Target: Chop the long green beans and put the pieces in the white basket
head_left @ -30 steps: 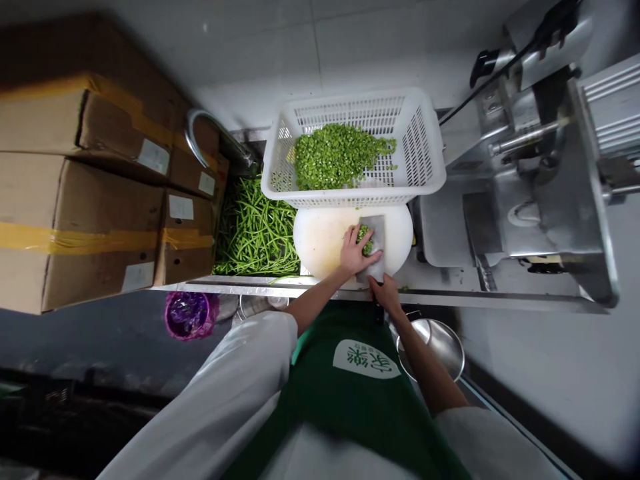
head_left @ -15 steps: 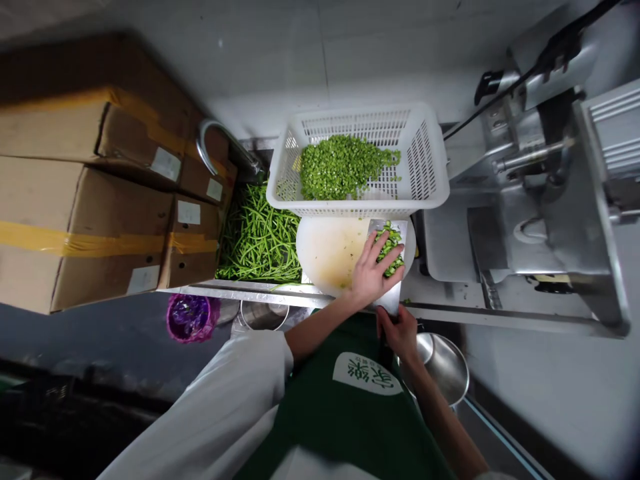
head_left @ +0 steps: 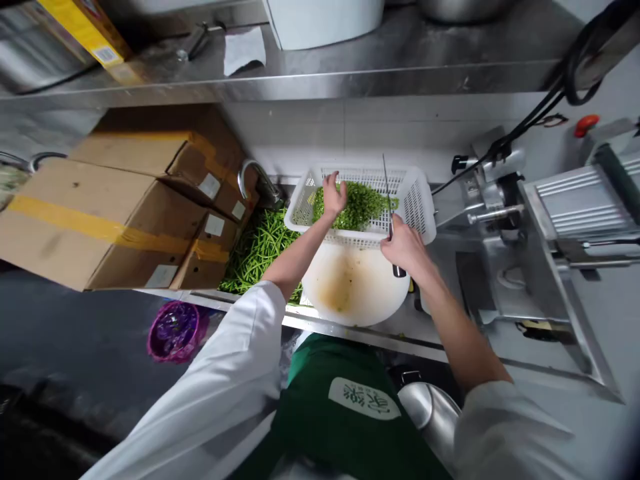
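Observation:
My left hand (head_left: 334,193) reaches into the white plastic basket (head_left: 421,200), fingers curled over the heap of chopped green beans (head_left: 363,205). My right hand (head_left: 404,248) grips the handle of a cleaver (head_left: 387,190), whose blade stands edge-on above the basket's near rim. Below the basket lies a round white cutting board (head_left: 353,287), stained yellowish in the middle. Whole green beans (head_left: 257,250) fill the sink to the board's left.
Taped cardboard boxes (head_left: 115,213) are stacked at left beside a curved tap (head_left: 253,175). A steel slicing machine (head_left: 540,233) stands at right. A steel shelf (head_left: 350,63) runs overhead. A purple-lined bin (head_left: 175,330) and a steel bowl (head_left: 433,410) sit below the counter.
Both hands lifted the cleaver with its load of chopped beans from the board up to the basket. The blade now stands on edge, and the camera tilted up, showing the shelf.

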Action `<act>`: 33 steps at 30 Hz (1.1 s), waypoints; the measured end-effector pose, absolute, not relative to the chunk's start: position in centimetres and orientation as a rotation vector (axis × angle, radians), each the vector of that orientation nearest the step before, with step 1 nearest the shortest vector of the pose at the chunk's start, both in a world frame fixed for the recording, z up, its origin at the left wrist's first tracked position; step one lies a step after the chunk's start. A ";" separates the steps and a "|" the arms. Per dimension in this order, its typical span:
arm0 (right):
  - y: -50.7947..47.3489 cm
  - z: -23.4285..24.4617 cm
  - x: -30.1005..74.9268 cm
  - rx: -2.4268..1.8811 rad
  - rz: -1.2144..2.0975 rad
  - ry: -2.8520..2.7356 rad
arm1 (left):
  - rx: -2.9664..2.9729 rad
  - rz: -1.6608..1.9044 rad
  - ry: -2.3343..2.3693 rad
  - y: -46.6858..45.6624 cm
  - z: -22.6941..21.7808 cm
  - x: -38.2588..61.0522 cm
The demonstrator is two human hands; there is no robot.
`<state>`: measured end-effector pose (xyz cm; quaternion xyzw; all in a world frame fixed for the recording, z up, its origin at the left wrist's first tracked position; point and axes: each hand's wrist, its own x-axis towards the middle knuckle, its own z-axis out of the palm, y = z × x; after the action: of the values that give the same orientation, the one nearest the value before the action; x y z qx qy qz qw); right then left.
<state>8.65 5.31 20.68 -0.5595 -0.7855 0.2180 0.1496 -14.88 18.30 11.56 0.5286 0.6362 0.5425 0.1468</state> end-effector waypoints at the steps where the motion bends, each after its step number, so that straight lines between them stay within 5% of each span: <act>1: 5.0 20.3 8.5 -1.644 0.482 -2.349 | 1.487 1.639 1.815 18.0 11.6 -15.7; 11: -2.9 10.5 15.5 -1.407 0.123 -2.726 | 1.254 2.046 2.056 4.9 7.9 -26.7; 14: -7.9 8.3 21.0 -1.258 0.055 -2.692 | 1.156 1.716 2.479 -5.1 3.6 -30.5; 19: -12.3 4.0 24.2 -1.256 0.055 -2.699 | 0.769 0.489 2.584 -15.8 -3.6 -34.7; 33: -13.2 -2.6 11.0 -1.624 0.214 -2.543 | 0.777 0.304 2.753 -5.7 -15.2 -51.3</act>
<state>11.02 -13.23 -2.58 -0.5360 -0.8392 0.0705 0.0582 -51.28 -5.72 -15.18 0.2677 0.9487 0.1046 0.1319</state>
